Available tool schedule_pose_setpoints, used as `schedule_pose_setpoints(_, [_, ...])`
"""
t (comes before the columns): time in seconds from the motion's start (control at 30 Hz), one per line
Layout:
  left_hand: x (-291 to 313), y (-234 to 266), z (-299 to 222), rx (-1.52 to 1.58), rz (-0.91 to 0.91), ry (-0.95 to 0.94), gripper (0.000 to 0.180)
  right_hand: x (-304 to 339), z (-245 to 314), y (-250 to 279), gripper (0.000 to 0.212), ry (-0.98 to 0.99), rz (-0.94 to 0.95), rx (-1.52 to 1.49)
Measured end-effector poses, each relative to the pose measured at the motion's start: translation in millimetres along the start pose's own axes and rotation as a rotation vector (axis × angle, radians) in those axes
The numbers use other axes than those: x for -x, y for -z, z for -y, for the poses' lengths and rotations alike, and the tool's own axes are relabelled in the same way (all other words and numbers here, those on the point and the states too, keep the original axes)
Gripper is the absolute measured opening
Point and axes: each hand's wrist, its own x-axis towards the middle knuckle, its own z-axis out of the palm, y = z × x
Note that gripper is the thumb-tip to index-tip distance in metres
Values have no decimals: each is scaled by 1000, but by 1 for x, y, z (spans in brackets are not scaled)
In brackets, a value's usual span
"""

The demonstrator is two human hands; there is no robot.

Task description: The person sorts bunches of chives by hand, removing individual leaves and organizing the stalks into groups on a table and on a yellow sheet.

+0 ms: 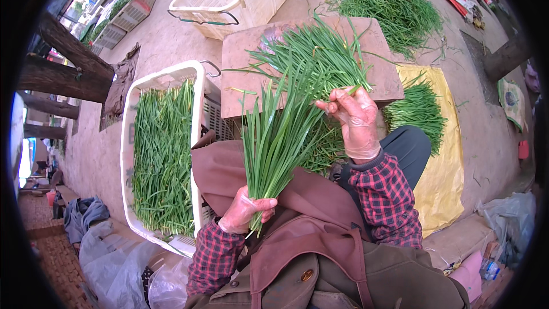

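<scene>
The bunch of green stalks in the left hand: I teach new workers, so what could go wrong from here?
The left hand grips the bunch only near its lower ends, so loose stalks might slip out. The right hand is close to the pile at the board's near edge, so a brush might knock some off.

A bunch of long, flat green leaves (273, 151) is gripped near its base in the left hand (246, 212), tips fanning upward, pale stem ends poking out below. Just beyond it, a loose heap of slender green leaves (323, 48) lies spread across the flat brown table (235, 48).
</scene>
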Motion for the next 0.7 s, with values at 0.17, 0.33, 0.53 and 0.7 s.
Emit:
schedule_pose_setpoints(0.17, [5,7,2,-20,-37,-1,23,11,15,-13,18,-144,237,352])
schedule_pose_setpoints(0.33, [6,7,6,-140,-67,-9,21,7,-6,-42,18,-135,232,418])
schedule_pose_setpoints(0.53, [4,6,10,-185,-60,-21,18,-17,-12,-52,22,-338,268,588])
schedule_pose_setpoints(0.7, [7,4,6,-232,-51,-14,20,-12,-16,-48,27,-349,320,578])
